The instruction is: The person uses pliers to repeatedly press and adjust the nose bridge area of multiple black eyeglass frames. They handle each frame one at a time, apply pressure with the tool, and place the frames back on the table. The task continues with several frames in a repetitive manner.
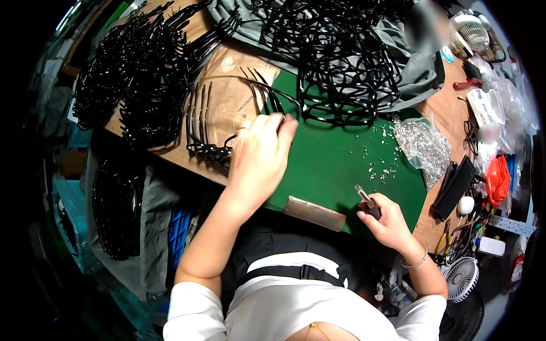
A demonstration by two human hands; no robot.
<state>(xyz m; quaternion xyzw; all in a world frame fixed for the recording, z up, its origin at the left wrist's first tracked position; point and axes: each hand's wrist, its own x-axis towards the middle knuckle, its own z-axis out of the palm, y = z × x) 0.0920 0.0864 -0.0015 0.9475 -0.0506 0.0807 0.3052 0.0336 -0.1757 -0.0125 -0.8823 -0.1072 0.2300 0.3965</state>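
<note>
My left hand [263,148] has its fingers closed at the end of a curved black pronged piece [263,85], over the meeting of brown board [232,65] and green mat [307,165]. More black pieces with parallel prongs [202,149] lie just left of it. My right hand [385,221] grips a tool [371,206] with a narrow metal tip and dark handle, near the mat's front. A perforated metal bar [314,212] lies along that front edge. Small silver bits [384,165] are scattered to the right, beside a clear bag [424,148] full of them.
Tangled black piles [131,74] fill the back left, and more [347,74] sit on grey fabric [421,85]. At the right are a black case [452,187], red bag [496,179], pliers [443,238] and fan [460,278]. Black pieces [116,204] hang below left.
</note>
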